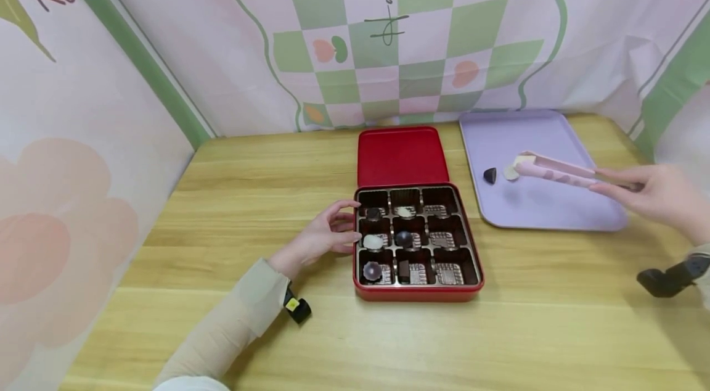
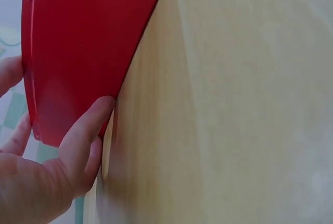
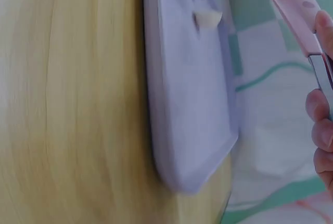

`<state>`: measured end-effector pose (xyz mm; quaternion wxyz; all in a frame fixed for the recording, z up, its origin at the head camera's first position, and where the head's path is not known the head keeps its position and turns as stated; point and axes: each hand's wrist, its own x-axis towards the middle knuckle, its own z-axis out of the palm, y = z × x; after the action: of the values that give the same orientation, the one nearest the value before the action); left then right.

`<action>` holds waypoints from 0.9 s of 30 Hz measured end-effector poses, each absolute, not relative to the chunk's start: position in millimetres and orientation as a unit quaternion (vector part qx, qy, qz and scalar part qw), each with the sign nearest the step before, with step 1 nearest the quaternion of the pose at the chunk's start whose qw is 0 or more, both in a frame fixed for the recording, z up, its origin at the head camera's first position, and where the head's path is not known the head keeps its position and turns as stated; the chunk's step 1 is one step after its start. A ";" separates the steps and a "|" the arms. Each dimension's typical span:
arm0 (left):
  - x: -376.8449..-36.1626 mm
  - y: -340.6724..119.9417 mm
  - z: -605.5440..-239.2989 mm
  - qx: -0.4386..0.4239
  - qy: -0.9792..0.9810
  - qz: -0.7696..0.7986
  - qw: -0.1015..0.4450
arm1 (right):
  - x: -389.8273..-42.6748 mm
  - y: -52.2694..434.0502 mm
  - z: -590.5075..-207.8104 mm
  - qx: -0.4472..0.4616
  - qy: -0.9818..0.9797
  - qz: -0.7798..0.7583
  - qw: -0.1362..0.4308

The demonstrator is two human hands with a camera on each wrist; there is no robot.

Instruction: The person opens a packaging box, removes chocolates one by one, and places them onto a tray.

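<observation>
Your hands at the red metal chocolate box [image 1: 417,267] and lavender plastic tray [image 1: 554,206].
Your left hand [image 1: 322,237], fingers relaxed, touches the box's left wall on the wooden counter [image 1: 249,193]; your right hand [image 1: 654,193] grips pink tongs [image 1: 554,170] over a pale chocolate [image 1: 510,173] on the tray.

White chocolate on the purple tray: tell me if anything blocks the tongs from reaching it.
Nothing visible does. The tongs, held by the right hand, have their tips right at the white chocolate; the dark chocolate lies beside it on the purple tray, not between.

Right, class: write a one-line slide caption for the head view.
Left hand steadies a red chocolate box while the right hand holds pink tongs over a purple tray.
</observation>
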<state>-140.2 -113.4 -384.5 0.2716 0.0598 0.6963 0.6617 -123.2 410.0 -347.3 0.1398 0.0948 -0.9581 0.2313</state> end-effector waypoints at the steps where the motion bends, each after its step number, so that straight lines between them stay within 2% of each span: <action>1: -140.3 -113.6 -384.7 0.058 0.695 0.663 0.273 | -124.2 412.8 -348.1 0.093 -0.959 0.228 0.142; 11: -139.1 -116.3 -386.4 0.056 0.691 0.666 0.275 | -134.6 429.0 -359.1 0.089 -0.970 0.184 0.134; 27: -141.1 -114.8 -386.3 0.067 0.689 0.667 0.277 | -142.9 431.7 -366.1 0.059 -0.989 0.123 0.061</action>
<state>-141.1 -114.8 -386.3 0.2773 0.0670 0.6887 0.6666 -142.9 431.7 -366.1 0.0606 0.0587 -0.9888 0.1232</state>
